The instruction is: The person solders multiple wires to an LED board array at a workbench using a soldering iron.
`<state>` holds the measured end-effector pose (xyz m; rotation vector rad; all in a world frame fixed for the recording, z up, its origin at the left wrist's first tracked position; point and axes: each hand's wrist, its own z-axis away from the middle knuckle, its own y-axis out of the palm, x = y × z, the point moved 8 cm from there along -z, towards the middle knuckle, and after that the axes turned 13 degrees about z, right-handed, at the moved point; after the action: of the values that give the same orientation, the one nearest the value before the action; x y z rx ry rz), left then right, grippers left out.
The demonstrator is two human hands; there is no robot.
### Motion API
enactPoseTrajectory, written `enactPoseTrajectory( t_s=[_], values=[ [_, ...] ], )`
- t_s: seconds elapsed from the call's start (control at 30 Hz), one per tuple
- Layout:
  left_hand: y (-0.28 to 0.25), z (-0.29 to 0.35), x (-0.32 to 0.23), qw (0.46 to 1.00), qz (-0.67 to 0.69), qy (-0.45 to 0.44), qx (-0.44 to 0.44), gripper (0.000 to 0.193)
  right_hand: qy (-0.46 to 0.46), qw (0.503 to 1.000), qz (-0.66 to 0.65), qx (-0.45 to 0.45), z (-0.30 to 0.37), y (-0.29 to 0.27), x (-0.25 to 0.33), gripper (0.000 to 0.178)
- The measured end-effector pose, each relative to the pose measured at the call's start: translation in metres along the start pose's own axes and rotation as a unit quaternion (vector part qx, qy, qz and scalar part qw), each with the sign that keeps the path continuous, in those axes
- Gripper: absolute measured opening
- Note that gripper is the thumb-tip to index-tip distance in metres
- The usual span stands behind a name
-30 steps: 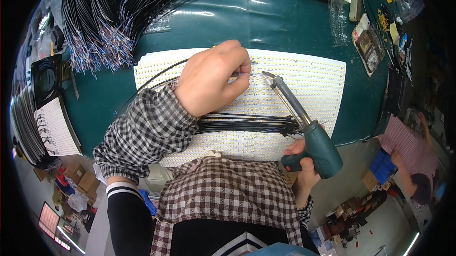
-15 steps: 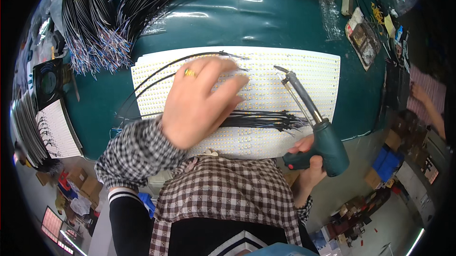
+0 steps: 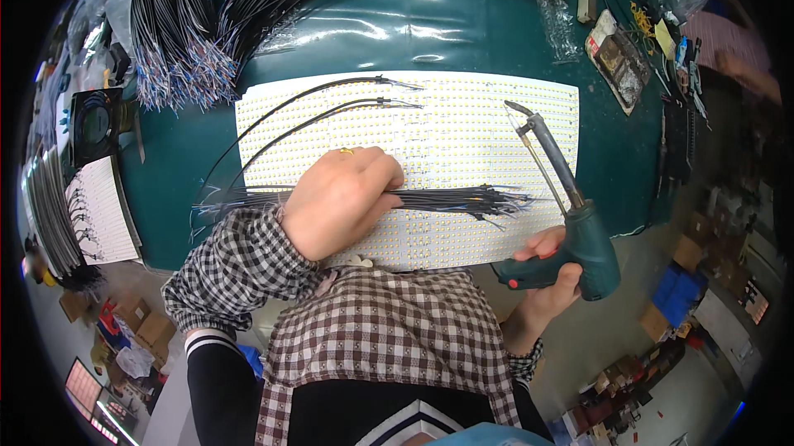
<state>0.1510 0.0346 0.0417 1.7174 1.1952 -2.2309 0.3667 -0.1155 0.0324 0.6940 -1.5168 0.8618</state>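
My left hand lies over a bundle of thin black cables with stripped ends, its fingers closed together at the cables; the fingertips are partly hidden. The bundle rests across a white LED panel dotted with rows of small yellow chips. Two separate black cables curve over the panel's upper left, their bare ends lying on it. Off the panel's lower right, my right hand grips the handle of a dark green soldering gun. Its metal tip points up and left, over the panel's right part.
Thick bundles of black cables lie at the far left of the green table mat. A soldering-tip cleaning tray sits at the far right, near tools and scraps. A small black fan and stacked wired panels stand at left.
My left hand has moved down from near the upper cables to the bundle, uncovering two cables on the panel. The soldering gun has shifted slightly right. The whole view has shifted a little.
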Motion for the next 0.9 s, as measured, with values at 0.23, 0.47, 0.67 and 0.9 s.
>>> enactPoseTrajectory(
  t_s=[0.23,0.47,0.67,0.9],
  values=[
    [-0.018,0.004,-0.009,0.999,0.017,0.026,-0.043,0.011,0.051,0.998,-0.029,-0.031,0.000,-0.007,-0.005,0.068],
    [-0.066,0.025,-0.001,0.994,-0.072,-0.044,-0.069,0.007,0.010,1.000,-0.001,0.005,-0.005,-0.001,0.000,0.067],
    [-0.050,0.020,0.024,0.991,0.083,-0.100,-0.030,0.012,0.034,0.998,-0.033,-0.028,-0.006,-0.002,0.000,0.067],
    [-0.044,0.019,0.018,0.989,-0.051,-0.030,-0.139,0.013,0.023,0.999,-0.036,-0.018,-0.001,-0.004,0.001,0.063]
  ],
)
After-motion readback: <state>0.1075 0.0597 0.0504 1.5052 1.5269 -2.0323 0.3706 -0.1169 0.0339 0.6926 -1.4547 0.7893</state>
